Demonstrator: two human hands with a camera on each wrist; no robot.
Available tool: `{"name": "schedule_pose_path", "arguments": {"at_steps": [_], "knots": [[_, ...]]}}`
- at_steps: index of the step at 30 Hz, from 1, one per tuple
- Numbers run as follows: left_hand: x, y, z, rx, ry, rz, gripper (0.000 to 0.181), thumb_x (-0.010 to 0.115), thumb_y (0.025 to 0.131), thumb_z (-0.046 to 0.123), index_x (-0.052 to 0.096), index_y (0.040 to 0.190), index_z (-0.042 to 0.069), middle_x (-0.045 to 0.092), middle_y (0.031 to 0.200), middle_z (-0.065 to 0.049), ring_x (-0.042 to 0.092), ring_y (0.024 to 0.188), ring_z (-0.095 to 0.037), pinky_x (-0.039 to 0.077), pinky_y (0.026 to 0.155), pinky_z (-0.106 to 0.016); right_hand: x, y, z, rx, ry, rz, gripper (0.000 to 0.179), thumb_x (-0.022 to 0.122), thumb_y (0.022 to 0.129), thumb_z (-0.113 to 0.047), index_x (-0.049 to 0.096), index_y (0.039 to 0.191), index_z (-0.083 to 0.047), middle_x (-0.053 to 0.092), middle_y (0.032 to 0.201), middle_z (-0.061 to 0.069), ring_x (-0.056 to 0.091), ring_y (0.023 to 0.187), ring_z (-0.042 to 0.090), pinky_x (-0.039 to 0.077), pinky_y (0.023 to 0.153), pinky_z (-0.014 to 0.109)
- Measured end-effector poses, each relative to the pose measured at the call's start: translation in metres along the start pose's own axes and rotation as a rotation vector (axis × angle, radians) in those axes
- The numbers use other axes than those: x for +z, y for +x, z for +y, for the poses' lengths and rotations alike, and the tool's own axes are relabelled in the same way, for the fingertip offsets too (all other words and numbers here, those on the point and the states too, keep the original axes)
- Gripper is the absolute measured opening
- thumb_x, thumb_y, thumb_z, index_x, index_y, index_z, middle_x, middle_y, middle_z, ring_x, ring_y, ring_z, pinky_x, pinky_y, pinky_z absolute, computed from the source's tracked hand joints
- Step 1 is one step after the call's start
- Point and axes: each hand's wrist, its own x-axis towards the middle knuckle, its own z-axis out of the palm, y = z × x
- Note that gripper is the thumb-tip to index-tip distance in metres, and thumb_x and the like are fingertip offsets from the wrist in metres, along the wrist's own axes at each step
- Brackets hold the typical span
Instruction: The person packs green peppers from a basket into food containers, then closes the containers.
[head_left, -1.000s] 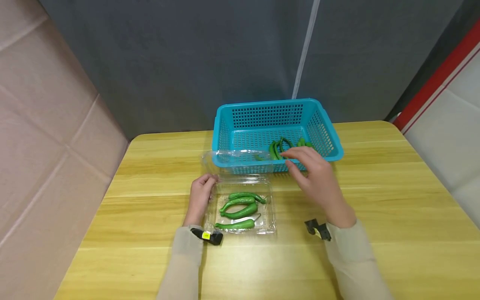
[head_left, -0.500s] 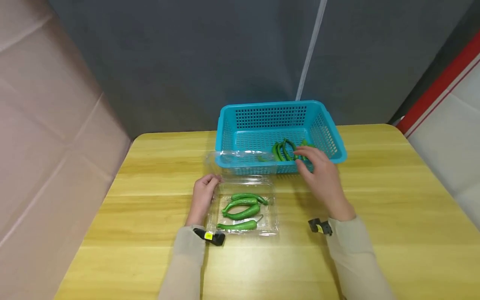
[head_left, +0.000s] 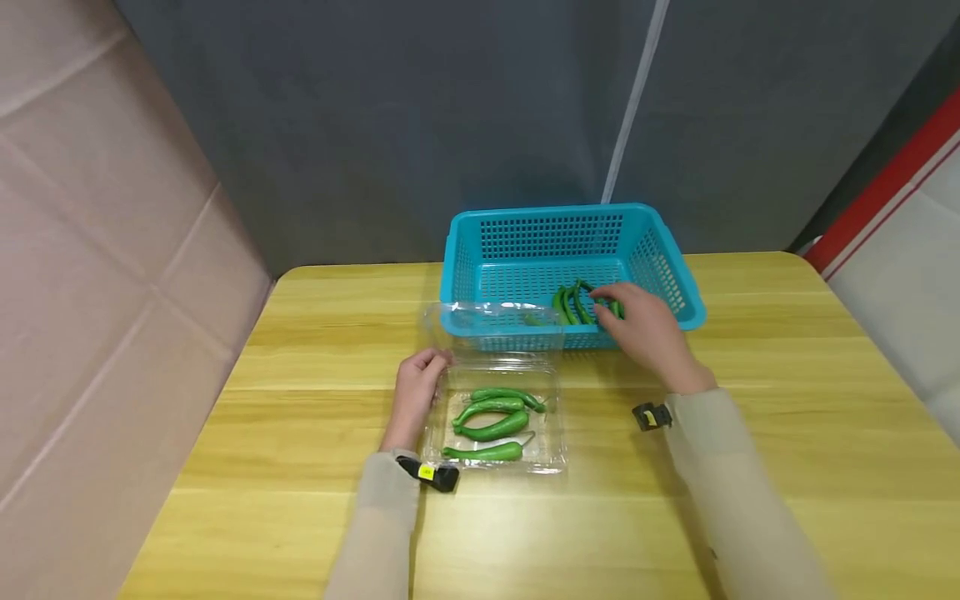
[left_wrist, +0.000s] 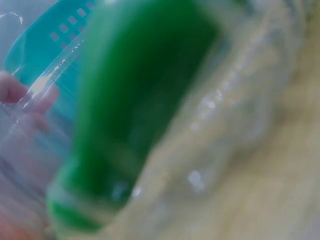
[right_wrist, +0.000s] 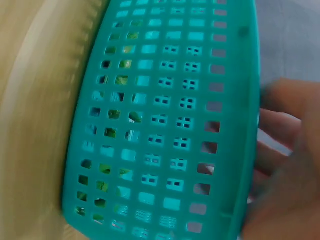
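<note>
A clear plastic clamshell box (head_left: 555, 437) lies with its lid (head_left: 491, 310) folded back against the basket. Several green peppers (head_left: 491, 427) rest in it, one seen very close as a blurred green pepper (left_wrist: 130, 100) in the left wrist view. My left hand (head_left: 417, 387) pinches the box's left side near the hinge. Over the front rim of a blue basket (head_left: 551, 213), my right hand (head_left: 647, 332) reaches inside, thumb and fingers apart and bent down beside more green peppers (head_left: 572, 303). In the right wrist view the basket wall (right_wrist: 160, 130) hides the fingertips.
The basket stands at the table's far edge, against a dark grey curtain (head_left: 420, 125). The wooden table (head_left: 300, 433) extends to both sides. A pale padded wall (head_left: 97, 275) rises on the left, and a red-edged white panel (head_left: 937, 250) on the right.
My right hand has moved right and lower, further down into the basket toward the peppers. The left hand keeps its hold on the box. The head view has shifted slightly.
</note>
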Motion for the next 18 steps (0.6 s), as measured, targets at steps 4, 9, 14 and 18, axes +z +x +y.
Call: {"name": "schedule_pose_path", "arguments": {"at_steps": [4, 9, 14, 18], "knots": [[-0.001, -0.001, 0.0, 0.005, 0.013, -0.008, 0.026, 0.053, 0.087, 0.019, 0.064, 0.088, -0.005, 0.037, 0.047, 0.0, 0.032, 0.036, -0.008, 0.029, 0.034, -0.021, 0.0, 0.009, 0.002, 0.022, -0.024, -0.13, 0.036, 0.047, 0.091, -0.032, 0.056, 0.119, -0.011, 0.052, 0.121, 0.009, 0.047, 0.109, 0.03, 0.038, 0.087, 0.049], [-0.001, 0.001, -0.003, -0.002, 0.011, -0.007, 0.027, 0.054, 0.087, 0.023, 0.066, 0.087, -0.002, 0.037, 0.047, -0.001, 0.032, 0.036, -0.009, 0.029, 0.034, -0.023, -0.004, 0.022, 0.005, 0.032, -0.06, -0.288, 0.041, 0.043, 0.092, -0.033, 0.053, 0.123, -0.008, 0.053, 0.12, 0.011, 0.053, 0.098, 0.028, 0.042, 0.079, 0.047], [0.0, -0.001, 0.001, -0.003, 0.015, -0.006, 0.027, 0.054, 0.087, 0.022, 0.065, 0.087, -0.004, 0.037, 0.047, -0.001, 0.032, 0.036, -0.007, 0.029, 0.034, -0.023, -0.006, 0.035, 0.008, 0.048, -0.053, -0.459, 0.044, 0.041, 0.093, -0.033, 0.048, 0.127, -0.005, 0.048, 0.126, 0.015, 0.047, 0.109, 0.033, 0.038, 0.087, 0.051], [0.001, -0.002, 0.003, 0.002, 0.024, 0.007, 0.023, 0.053, 0.086, 0.018, 0.066, 0.085, -0.001, 0.037, 0.047, 0.0, 0.031, 0.036, -0.007, 0.028, 0.034, -0.022, -0.003, 0.044, 0.009, 0.087, -0.036, -0.52, 0.045, 0.042, 0.093, -0.031, 0.046, 0.128, -0.003, 0.044, 0.128, 0.019, 0.043, 0.113, 0.037, 0.036, 0.088, 0.053]]}}
